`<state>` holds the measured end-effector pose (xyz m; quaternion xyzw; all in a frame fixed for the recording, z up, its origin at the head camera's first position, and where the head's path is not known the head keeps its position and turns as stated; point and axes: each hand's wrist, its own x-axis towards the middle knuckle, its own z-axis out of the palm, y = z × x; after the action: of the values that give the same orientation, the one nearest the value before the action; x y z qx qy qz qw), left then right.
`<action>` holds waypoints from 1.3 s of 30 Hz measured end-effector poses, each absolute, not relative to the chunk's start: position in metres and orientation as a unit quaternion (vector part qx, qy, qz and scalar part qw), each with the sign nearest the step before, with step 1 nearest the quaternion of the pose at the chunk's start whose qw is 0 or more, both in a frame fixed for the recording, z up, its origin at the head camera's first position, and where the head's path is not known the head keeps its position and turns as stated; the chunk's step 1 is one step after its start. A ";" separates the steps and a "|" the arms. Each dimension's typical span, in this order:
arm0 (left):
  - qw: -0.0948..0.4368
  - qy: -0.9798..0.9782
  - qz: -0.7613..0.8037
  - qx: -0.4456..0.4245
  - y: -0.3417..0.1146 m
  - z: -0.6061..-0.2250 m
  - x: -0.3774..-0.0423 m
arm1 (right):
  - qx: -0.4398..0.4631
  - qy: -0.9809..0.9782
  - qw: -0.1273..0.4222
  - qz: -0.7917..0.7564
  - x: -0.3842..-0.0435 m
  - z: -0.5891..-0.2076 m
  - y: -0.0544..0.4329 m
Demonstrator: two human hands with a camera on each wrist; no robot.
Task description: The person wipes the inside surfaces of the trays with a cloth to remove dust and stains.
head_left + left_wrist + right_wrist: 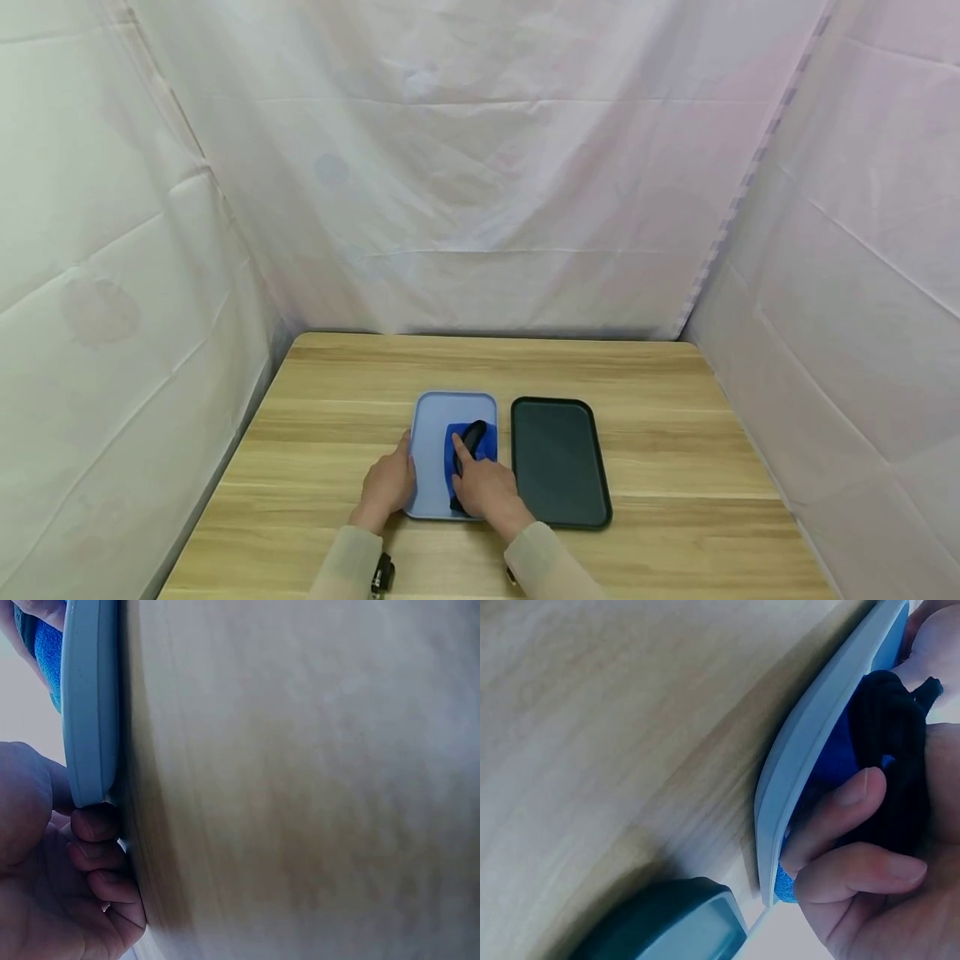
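Note:
A light blue tray lies on the table with a blue cloth on its right part. On the cloth is a long, dark, soft-looking black bundle; in the right wrist view the black bundle looks like folded fabric, its exact kind unclear. My right hand holds the bundle against the cloth, index finger extended along it, other fingers curled. My left hand grips the tray's left edge; in the left wrist view its curled fingers meet the tray's rim.
A dark green tray lies just right of the light blue one, with a narrow gap between. Both stand on a wood-grain table. White curtains hang behind and on both sides.

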<state>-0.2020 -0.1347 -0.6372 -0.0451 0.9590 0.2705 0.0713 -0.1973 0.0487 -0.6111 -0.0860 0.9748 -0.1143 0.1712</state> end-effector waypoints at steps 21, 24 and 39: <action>0.067 0.962 0.261 -0.031 -0.135 -0.639 -0.202 | -0.099 0.973 0.159 -0.135 -0.182 -0.613 0.037; 0.067 0.964 0.256 -0.029 -0.136 -0.639 -0.202 | -0.101 0.974 0.156 -0.130 -0.182 -0.615 0.033; 0.067 0.963 0.259 -0.019 -0.137 -0.635 -0.201 | -0.098 0.975 0.152 -0.132 -0.184 -0.617 0.012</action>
<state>-0.2009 -0.1367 -0.6354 -0.0189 0.9633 0.2592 0.0672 -0.1845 0.0122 -0.6166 -0.0975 0.9748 -0.1315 0.1517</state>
